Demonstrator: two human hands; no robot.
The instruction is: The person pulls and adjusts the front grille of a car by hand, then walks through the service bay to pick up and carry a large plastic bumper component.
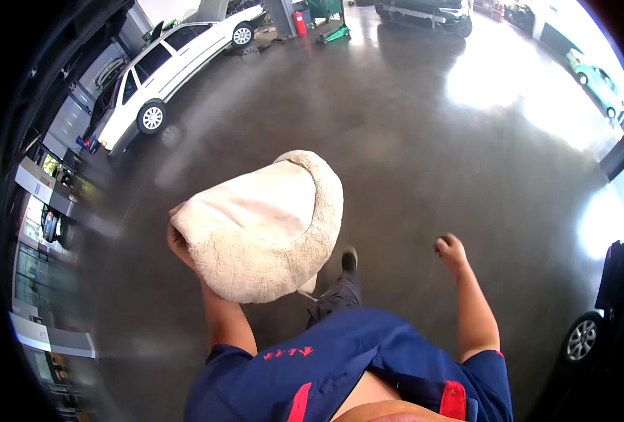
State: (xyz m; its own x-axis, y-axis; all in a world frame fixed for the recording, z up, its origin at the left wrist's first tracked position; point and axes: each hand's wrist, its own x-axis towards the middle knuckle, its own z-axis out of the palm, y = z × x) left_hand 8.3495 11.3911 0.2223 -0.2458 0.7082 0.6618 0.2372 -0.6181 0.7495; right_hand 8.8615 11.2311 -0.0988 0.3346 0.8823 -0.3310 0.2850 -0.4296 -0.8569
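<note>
My left hand (177, 243) is closed on the left edge of a cream fleecy cover (255, 225), and most of its fingers are hidden behind the fabric. The cover hangs folded in front of my body, with a smooth paler panel inside a thick plush border. A thin strap dangles from its lower edge. Out to the right, my right hand (451, 251) is away from the cover, its fingers curled in. Whether anything small is inside them cannot be made out.
A white car (164, 63) stands at the far left, with a red fire extinguisher (299, 23) and a green floor jack (334, 34) beyond it. A dark car (424, 15) is at the back. Another car's wheel (583, 337) shows at the near right. Underfoot lies a shiny grey floor (396, 141).
</note>
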